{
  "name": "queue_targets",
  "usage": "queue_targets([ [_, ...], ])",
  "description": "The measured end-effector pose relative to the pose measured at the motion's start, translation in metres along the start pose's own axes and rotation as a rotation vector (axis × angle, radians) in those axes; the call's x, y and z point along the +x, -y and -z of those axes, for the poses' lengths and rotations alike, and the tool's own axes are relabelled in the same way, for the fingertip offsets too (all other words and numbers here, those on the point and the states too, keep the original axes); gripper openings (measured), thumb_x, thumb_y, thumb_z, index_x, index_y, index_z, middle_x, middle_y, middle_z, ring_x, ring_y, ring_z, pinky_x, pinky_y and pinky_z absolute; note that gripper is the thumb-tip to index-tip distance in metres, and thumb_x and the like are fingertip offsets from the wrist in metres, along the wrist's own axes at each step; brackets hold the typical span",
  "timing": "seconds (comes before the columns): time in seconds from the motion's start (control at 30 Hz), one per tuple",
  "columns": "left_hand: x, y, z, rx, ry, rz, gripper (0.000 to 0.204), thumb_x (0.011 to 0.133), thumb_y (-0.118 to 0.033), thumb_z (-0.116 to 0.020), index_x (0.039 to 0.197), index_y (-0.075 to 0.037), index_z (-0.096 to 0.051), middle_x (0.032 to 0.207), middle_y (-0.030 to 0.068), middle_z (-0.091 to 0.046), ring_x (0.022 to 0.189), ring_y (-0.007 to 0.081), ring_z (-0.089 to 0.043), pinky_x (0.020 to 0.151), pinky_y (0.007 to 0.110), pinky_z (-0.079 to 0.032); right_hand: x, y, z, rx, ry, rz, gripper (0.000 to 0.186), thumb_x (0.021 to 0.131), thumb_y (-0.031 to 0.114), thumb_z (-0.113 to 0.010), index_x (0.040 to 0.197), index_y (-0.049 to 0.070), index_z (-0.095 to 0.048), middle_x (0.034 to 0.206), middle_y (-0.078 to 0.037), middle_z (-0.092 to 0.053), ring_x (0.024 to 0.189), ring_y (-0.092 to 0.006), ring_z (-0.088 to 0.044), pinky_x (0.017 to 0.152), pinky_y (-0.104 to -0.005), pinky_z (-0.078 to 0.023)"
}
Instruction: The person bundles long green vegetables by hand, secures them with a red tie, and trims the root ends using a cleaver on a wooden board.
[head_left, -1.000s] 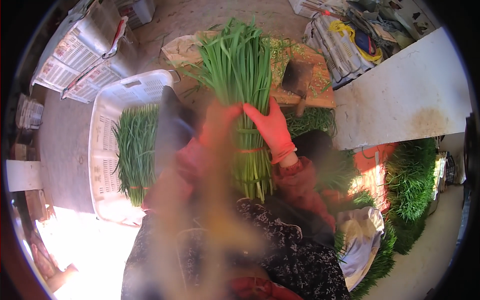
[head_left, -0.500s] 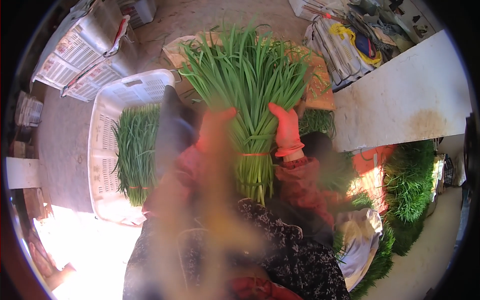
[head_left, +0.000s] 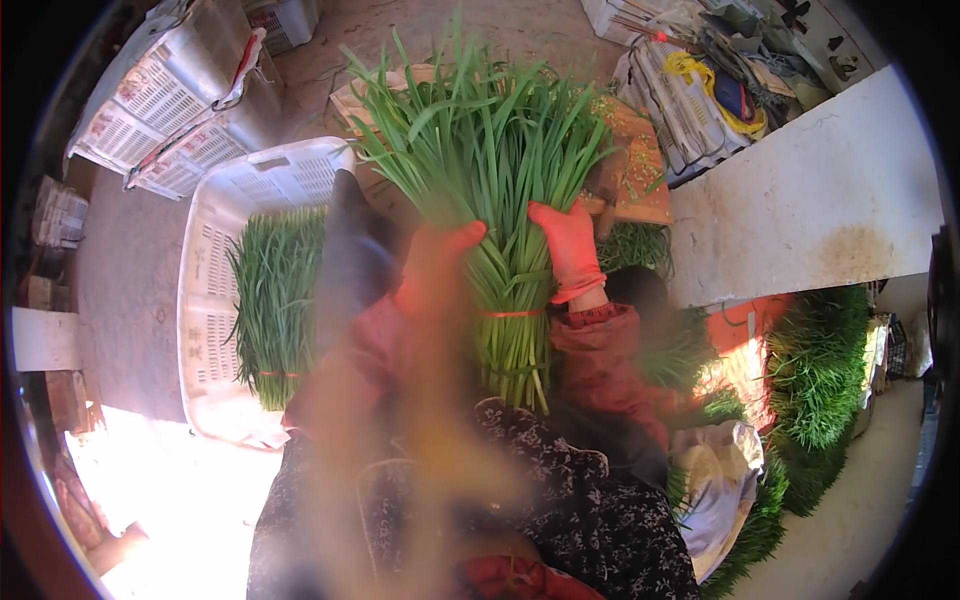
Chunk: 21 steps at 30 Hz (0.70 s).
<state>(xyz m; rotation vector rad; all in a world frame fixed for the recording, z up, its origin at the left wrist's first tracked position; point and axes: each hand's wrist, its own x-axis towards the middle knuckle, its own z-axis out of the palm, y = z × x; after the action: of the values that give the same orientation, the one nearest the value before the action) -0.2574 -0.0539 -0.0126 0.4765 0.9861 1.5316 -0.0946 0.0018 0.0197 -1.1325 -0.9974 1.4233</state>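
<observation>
A large bundle of long, flat green leaves that look like garlic chives [head_left: 500, 140] stands upright in front of me, tips fanned out at the far end. A red band [head_left: 512, 314] circles its lower part, with the cut stems nearest my lap. In red gloves, my left hand [head_left: 435, 255] clasps the bundle's left side and my right hand [head_left: 568, 245] its right side, both above the band. Both thumbs press on the leaves; the other fingers are hidden behind. A pale blur covers part of my left hand and forearm.
At left, a white plastic basket [head_left: 205, 300] holds banded green bundles [head_left: 275, 300]. Stacked crates [head_left: 165, 95] stand beyond it. An orange-brown board [head_left: 640, 165] with leaf scraps lies ahead right, beside a white slab [head_left: 800, 190]. More loose greens [head_left: 820, 370] are heaped at right.
The bundle's leafy top has shifted a little left and its stem ends slightly right. Both hands still grip it, and my right hand has moved slightly inward.
</observation>
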Motion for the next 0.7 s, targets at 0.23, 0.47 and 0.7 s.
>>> queue_targets([
  [0.23,-0.005,-0.027,-0.013,-0.042,0.244,0.112,0.032,0.084,-0.004,-0.065,0.116,0.001,-0.06,0.105,0.0082,-0.067,0.092,0.0188,-0.065,0.084,0.032,-0.052,0.008,0.02,0.053,-0.458,-0.011,-0.002,0.038,0.086,0.018,-0.066,0.117,-0.002,-0.058,0.105,-0.015,-0.067,0.097,-0.0233,-0.064,0.084,-0.0319,-0.05],
  [0.47,-0.015,-0.032,-0.032,-0.083,0.191,0.015,0.031,0.083,-0.003,-0.066,0.113,0.001,-0.061,0.102,0.0081,-0.067,0.088,0.0184,-0.065,0.08,0.031,-0.053,0.002,0.125,-0.031,-0.961,0.082,0.938,0.028,0.091,0.021,-0.061,0.118,0.019,-0.064,0.083,-0.008,-0.067,0.077,-0.019,-0.065,0.066,-0.0311,-0.051],
  [0.7,-0.016,-0.04,-0.049,0.004,0.29,0.109,0.027,0.082,-0.003,-0.067,0.108,0.0,-0.062,0.095,0.0061,-0.068,0.082,0.0174,-0.065,0.075,0.032,-0.054,0.04,0.114,-0.046,-1.497,0.252,1.139,0.007,0.085,0.019,-0.059,0.088,0.015,-0.062,0.075,-0.007,-0.061,0.07,-0.0337,-0.06,0.06,-0.0447,-0.048],
])
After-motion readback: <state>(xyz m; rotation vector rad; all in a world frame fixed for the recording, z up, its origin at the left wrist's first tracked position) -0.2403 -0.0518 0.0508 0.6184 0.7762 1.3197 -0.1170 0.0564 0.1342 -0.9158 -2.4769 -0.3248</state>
